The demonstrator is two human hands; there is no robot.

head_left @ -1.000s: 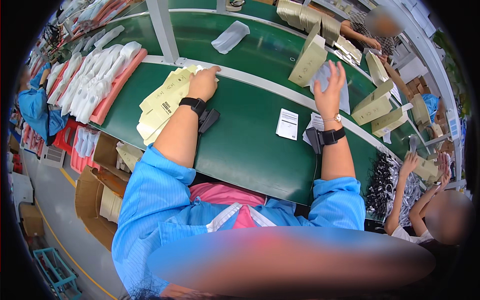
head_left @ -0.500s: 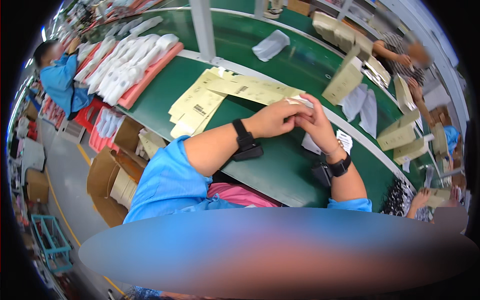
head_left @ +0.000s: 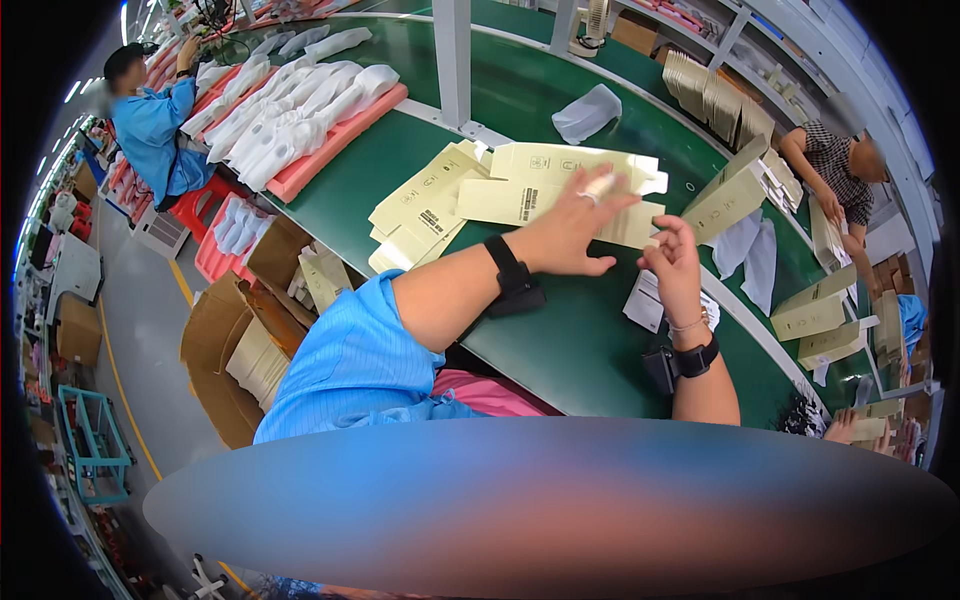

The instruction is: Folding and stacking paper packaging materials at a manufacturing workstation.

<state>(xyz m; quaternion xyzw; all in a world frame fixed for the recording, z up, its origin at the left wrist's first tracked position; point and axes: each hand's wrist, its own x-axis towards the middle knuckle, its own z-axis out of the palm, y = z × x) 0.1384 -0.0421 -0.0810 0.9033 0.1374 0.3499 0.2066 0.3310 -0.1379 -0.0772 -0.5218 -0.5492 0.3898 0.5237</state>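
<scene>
A cream folding carton [head_left: 500, 198], flattened with its flaps out, lies across the green bench in front of me. My left hand [head_left: 578, 225] is spread over its right part, fingers apart and slightly blurred; one finger has a white wrap. At the carton's lower right corner, my right hand [head_left: 677, 265] has its thumb and curled fingers closed on the edge. More flat cartons [head_left: 405, 205] are stacked partly beneath the left end. White printed cards [head_left: 643, 303] rest on the bench beside my right wrist.
White-wrapped items lie on a pink tray [head_left: 335, 145] at the left. A white bag [head_left: 587, 113] is on the green conveyor beyond a grey post [head_left: 455, 65]. Erected cartons [head_left: 728, 190] stand at the right. An open cardboard box [head_left: 215, 350] sits lower left. Co-workers work on both sides.
My hands were together at the carton's right end; now they are apart, the left spread over it and the right at its corner. More of the carton's panels show. The whole view has shifted.
</scene>
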